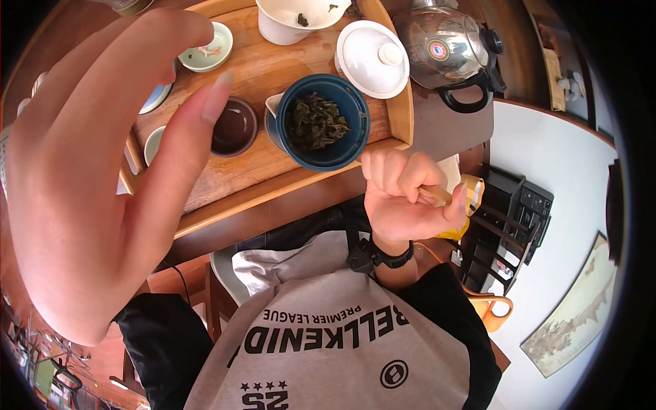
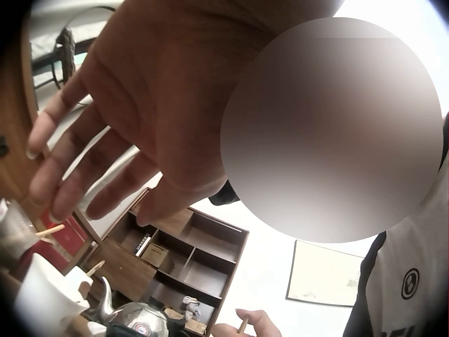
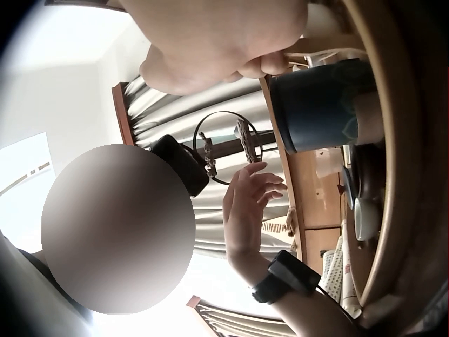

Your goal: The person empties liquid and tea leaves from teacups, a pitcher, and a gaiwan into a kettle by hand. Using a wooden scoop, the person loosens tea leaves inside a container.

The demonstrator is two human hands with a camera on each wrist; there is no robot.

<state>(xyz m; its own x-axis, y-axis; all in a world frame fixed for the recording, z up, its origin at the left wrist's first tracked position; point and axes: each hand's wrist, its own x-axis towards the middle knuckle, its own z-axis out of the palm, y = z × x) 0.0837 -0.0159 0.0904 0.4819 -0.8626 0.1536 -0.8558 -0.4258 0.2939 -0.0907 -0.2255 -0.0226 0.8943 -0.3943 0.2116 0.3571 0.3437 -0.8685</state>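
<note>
My left hand (image 1: 102, 157) is raised close to the head camera, fingers loosely bent and apart, holding nothing; the left wrist view shows its palm (image 2: 161, 91). By the tray's near edge, my right hand (image 1: 410, 195) curls its fingers round a thin, light wooden tool (image 1: 433, 195). A wider, pale brown end (image 1: 473, 194) shows beside the thumb. Just beyond that hand stands a blue cup (image 1: 355, 140) with dark, crinkled leaves (image 1: 316, 121) inside. In the right wrist view the right hand (image 3: 224, 42) is beside the blue cup (image 3: 319, 105), its tool hidden.
The wooden tray (image 1: 239, 181) also bears a white bowl (image 1: 283, 27), a white lid (image 1: 372, 60), a small green dish (image 1: 208, 49) and a brown cup (image 1: 234, 127). Right of it stands a metal kettle (image 1: 441, 48). Dark shelving (image 1: 502, 225) is farther right.
</note>
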